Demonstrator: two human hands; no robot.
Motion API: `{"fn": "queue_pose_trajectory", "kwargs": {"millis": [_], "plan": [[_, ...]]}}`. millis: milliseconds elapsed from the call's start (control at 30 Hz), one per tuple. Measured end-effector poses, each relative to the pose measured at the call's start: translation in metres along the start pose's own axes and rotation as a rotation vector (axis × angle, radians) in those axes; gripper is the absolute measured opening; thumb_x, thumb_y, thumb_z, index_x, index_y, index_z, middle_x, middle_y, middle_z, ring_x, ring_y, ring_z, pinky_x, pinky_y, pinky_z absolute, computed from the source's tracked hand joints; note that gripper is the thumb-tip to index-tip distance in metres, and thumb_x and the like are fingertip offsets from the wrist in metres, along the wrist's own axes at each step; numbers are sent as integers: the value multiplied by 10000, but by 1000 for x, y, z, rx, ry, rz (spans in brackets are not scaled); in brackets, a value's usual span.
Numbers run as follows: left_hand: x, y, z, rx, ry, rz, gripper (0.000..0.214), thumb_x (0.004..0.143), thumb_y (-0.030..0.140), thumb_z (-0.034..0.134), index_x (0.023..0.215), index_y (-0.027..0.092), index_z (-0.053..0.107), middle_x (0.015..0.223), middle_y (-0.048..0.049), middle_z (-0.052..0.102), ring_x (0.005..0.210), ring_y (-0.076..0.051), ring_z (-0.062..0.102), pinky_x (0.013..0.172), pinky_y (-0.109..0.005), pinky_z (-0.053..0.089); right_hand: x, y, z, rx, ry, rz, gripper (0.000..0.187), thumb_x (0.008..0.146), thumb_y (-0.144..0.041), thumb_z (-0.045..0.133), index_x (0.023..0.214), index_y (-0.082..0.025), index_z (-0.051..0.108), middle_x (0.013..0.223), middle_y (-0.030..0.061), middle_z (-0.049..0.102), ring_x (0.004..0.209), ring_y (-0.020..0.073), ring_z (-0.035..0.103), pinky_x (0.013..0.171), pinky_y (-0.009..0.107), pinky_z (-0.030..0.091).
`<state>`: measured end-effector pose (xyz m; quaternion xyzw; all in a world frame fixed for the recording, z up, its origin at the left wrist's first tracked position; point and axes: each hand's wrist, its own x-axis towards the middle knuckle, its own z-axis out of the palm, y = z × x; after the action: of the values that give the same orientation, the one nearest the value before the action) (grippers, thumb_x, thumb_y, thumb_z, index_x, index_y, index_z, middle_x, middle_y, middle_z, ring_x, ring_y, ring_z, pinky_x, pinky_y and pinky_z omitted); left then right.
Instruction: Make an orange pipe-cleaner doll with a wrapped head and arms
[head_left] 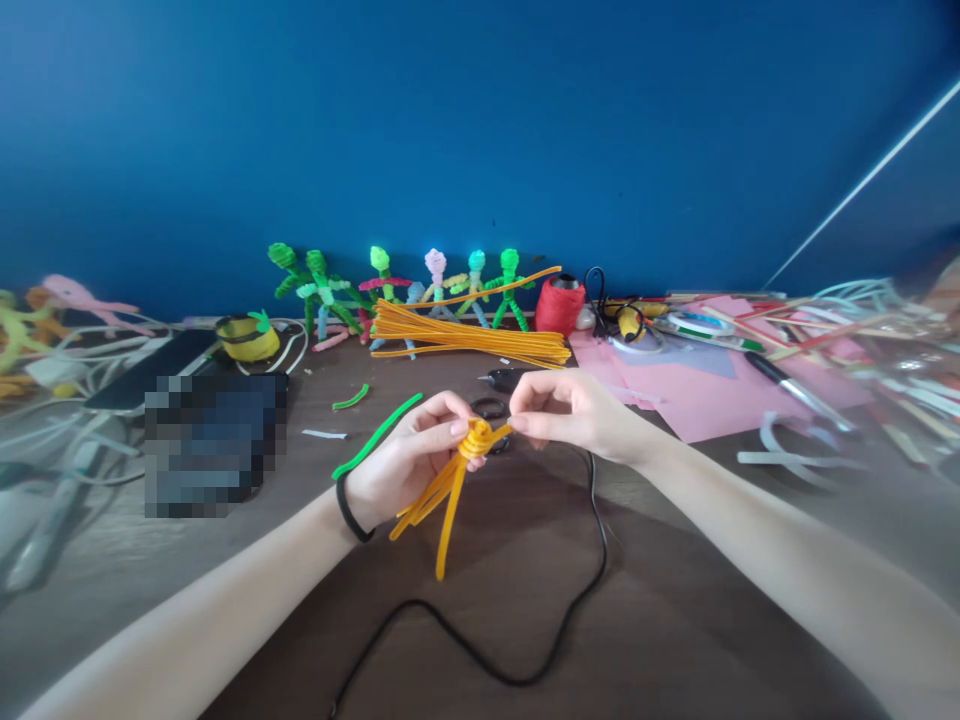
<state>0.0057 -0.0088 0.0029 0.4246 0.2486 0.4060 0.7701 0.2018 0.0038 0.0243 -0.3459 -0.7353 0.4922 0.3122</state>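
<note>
Between my hands is a figure of twisted orange pipe cleaners (pixel 474 440), coiled into a knot at the top with several loose ends hanging below. My left hand (pixel 420 440), with a black band at the wrist, pinches the coiled part between thumb and fingers. A short free end sticks out to the right, and my right hand (pixel 559 412) grips its tip between thumb and forefinger. Partly hidden behind the hands lie scissors with black handles (pixel 491 408). Beside my left hand rests a bright green pipe cleaner (pixel 379 435), with a shorter green piece (pixel 351 398) farther back.
A bundle of orange pipe cleaners (pixel 465 335) lies before several pipe-cleaner figures (pixel 319 285) along the blue wall. A red spool (pixel 559 308) stands right of them. Pink paper (pixel 697 400) and a pen (pixel 799 392) are at right. A black cable (pixel 517 680) curves across the table.
</note>
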Motion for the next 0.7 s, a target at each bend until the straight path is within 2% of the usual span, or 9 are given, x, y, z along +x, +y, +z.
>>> {"fn": "queue_pose_trajectory", "kwargs": {"millis": [700], "plan": [[0,-2,-1,10,-10,-25,116,672,186,644,715,149,543,663,-7,612,550,-116,576,531,-224,449,2,2,2,123,-28,24,159,717,-256,573,625,-141,510,533,-46,461,465,50,424,444,182,342]]}}
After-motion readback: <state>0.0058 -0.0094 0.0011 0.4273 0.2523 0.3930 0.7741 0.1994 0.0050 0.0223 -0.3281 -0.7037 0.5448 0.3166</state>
